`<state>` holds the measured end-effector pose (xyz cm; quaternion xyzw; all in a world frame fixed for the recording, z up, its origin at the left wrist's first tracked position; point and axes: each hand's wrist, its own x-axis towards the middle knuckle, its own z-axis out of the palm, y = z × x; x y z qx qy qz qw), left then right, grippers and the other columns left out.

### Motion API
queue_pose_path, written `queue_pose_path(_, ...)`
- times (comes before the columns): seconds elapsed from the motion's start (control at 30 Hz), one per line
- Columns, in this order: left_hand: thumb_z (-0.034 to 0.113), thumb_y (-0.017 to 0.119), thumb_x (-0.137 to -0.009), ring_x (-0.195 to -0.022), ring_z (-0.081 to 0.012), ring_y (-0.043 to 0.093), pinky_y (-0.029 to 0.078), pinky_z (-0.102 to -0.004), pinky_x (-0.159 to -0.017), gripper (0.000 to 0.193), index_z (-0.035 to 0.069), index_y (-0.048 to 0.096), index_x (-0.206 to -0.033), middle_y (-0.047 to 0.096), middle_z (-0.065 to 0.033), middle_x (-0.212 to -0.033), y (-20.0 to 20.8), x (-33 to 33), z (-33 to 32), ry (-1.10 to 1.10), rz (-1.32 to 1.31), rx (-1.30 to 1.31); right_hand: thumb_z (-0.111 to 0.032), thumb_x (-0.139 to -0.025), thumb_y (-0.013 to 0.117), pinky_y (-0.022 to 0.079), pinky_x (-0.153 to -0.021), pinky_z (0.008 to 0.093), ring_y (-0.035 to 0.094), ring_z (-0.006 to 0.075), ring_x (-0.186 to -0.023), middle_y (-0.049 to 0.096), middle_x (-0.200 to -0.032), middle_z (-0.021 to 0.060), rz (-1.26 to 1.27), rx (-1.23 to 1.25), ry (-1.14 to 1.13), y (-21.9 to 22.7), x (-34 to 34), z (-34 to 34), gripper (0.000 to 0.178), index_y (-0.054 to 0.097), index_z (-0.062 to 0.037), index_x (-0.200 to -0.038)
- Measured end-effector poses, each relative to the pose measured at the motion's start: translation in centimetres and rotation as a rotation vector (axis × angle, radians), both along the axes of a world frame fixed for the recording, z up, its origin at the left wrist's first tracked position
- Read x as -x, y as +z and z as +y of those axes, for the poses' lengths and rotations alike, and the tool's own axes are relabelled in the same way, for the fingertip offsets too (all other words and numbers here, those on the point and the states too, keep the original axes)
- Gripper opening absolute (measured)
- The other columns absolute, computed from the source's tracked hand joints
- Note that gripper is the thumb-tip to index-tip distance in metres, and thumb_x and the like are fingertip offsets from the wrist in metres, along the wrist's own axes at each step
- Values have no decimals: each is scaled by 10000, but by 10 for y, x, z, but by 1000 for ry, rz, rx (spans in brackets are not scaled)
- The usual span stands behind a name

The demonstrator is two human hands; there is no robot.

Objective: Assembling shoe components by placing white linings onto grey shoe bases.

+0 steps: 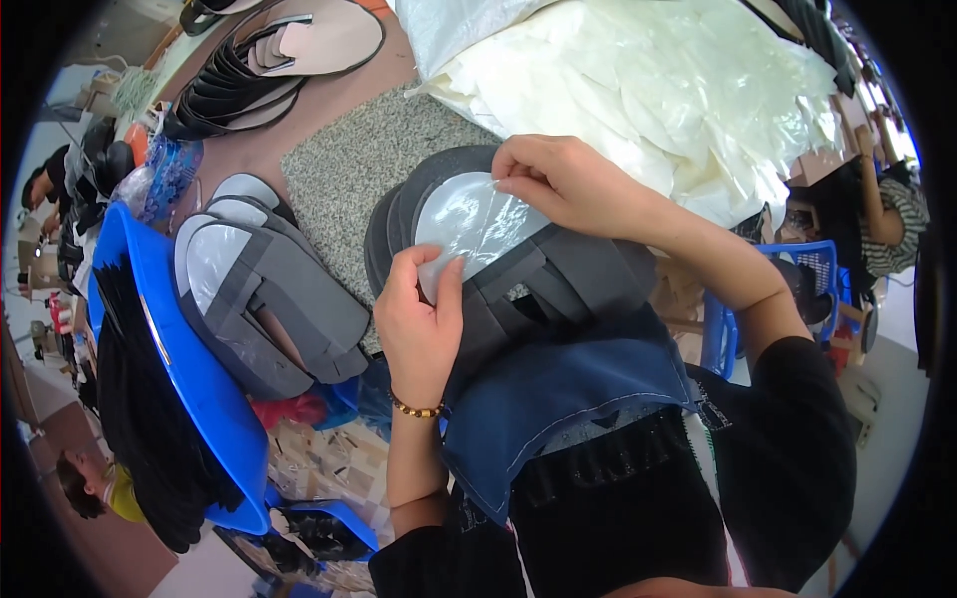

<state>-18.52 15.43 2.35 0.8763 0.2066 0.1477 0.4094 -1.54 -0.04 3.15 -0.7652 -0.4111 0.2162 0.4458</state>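
Observation:
A stack of dark grey shoe uppers (568, 274) with strap cut-outs lies in front of me. On its rounded left end sits a shiny, whitish film piece (478, 224) with a crease or seam across it. My right hand (573, 184) pinches the film's upper edge between thumb and fingertips. At its lower left edge, my left hand (421, 319) has thumb and forefinger closed on the film, close to the uppers' rim. A beaded bracelet circles the left wrist. Under the stack is a grey speckled slab (339, 164).
More grey uppers (289, 299) with film ends are piled at left, beside a blue bin (214, 419) holding black strips. Pale film sheets (638, 90) heap at the far right. Black-edged insole-shaped pieces (329, 40) lie at the far left. Other people are in the background.

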Motion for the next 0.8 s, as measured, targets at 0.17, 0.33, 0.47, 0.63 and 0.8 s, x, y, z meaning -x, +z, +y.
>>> queue_pose_path(0.17,168,680,-872,-644,-276,611,475,-338,-594,203,11,607,-976,647,-155,-799,-10,-1,-2,33,-41,-10,-54,-880,619,502,-676,331,624,252,-731,633,-869,120,-188,-138,0,-23,-1,3,91,607,-2,-954)
queue_pose_path(0.33,178,680,-874,-647,-279,614,476,-338,-597,208,11,607,-974,648,-156,-798,-12,-5,-2,34,17,-39,-67,-890,605,511,-709,353,626,282,-772,626,-907,125,-246,-152,-30,-33,-1,4,93,608,-14,-966)
queue_pose_path(0.47,162,671,-875,-639,-276,610,469,-340,-587,191,21,625,-995,646,-152,-798,-13,-3,2,44,44,-93,-41,-853,587,515,-719,347,623,273,-816,600,-961,126,-338,96,-18,-35,6,4,204,625,-51,-1053)
queue_pose_path(0.63,129,662,-869,-639,-270,608,473,-345,-589,227,48,648,-1080,639,-148,-801,-8,18,8,-43,191,-187,-25,-784,583,514,-756,364,611,289,-875,560,-1034,140,-664,254,52,-28,12,-15,377,611,-59,-1158)
queue_pose_path(0.8,98,657,-856,-738,-268,622,484,-359,-653,284,55,652,-1137,642,-138,-889,-4,49,14,-35,189,-270,-45,-758,573,493,-837,392,572,317,-989,523,-1155,170,-810,178,148,-26,14,-39,478,564,6,-1233)
